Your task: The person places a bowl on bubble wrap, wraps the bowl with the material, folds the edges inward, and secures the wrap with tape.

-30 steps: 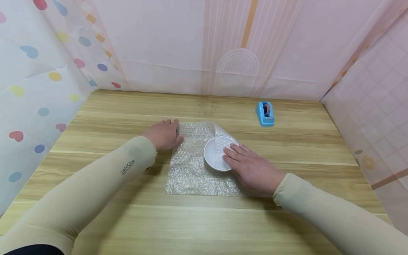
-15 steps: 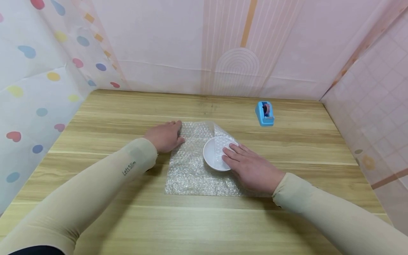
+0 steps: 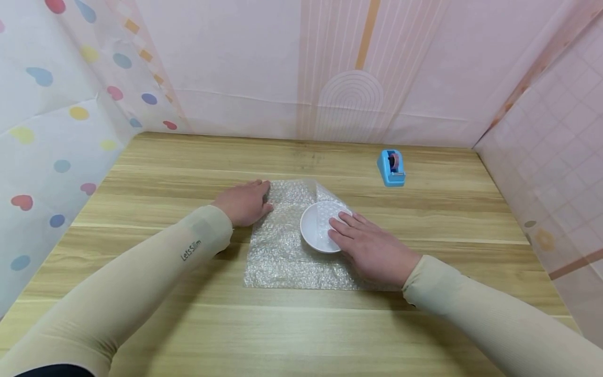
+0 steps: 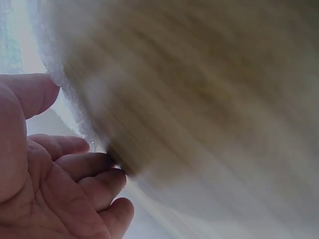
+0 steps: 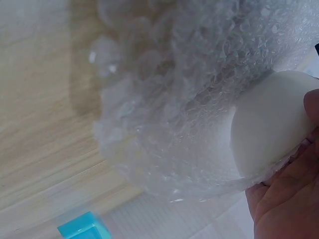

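A sheet of clear bubble wrap [image 3: 287, 267] lies on the wooden table, with a shallow white bowl [image 3: 310, 229] on it. From the right, a corner of the sheet is folded over the bowl's rim. My right hand [image 3: 377, 251] presses this flap into the bowl with fairly straight fingers. The right wrist view shows the bowl's outer wall [image 5: 271, 124], with my right thumb [image 5: 312, 107] beside it. My left hand [image 3: 244, 203] rests at the sheet's left edge. In the left wrist view, its thumb [image 4: 37, 92] touches that edge and its fingers hang loosely bent.
A light-blue tape dispenser [image 3: 391, 168] with a reddish roll stands beyond the bubble wrap, at the back right. Patterned cloth [image 3: 235, 68] hangs behind the table [image 3: 301, 335] and at its sides.
My left hand has shifted very slightly to the right along the sheet's edge. The right hand, the folded flap and the bowl stay practically where they were.
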`<act>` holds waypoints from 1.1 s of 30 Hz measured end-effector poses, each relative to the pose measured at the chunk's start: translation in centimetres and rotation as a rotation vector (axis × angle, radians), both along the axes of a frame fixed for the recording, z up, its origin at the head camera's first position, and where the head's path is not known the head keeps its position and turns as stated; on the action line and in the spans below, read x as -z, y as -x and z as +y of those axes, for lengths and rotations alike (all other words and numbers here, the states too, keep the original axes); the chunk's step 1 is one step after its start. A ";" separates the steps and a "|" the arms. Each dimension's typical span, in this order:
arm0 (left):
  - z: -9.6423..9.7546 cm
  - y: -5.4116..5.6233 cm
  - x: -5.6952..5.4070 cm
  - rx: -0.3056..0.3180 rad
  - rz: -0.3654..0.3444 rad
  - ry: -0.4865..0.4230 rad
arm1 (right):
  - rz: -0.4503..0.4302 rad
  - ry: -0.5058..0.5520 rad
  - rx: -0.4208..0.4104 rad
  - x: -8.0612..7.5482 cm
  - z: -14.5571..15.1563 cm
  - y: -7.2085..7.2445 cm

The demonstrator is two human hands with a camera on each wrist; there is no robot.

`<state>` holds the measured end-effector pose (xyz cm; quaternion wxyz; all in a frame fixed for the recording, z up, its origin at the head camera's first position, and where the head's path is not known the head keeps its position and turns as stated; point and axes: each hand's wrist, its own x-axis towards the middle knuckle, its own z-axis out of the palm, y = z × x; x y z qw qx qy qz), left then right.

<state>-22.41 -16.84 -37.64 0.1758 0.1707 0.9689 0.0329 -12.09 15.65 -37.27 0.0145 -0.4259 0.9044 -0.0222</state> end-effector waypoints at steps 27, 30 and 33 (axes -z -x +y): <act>0.1 0.2 0.1 -0.066 0.045 -0.292 | -0.024 -0.019 0.012 -0.2 -0.2 -0.1; 0.1 0.3 0.0 -0.114 0.036 -0.347 | -0.020 -0.014 0.013 -0.2 -0.2 -0.1; 0.1 0.4 -0.1 -0.170 0.011 -0.397 | -0.017 -0.011 0.014 -0.2 -0.2 -0.1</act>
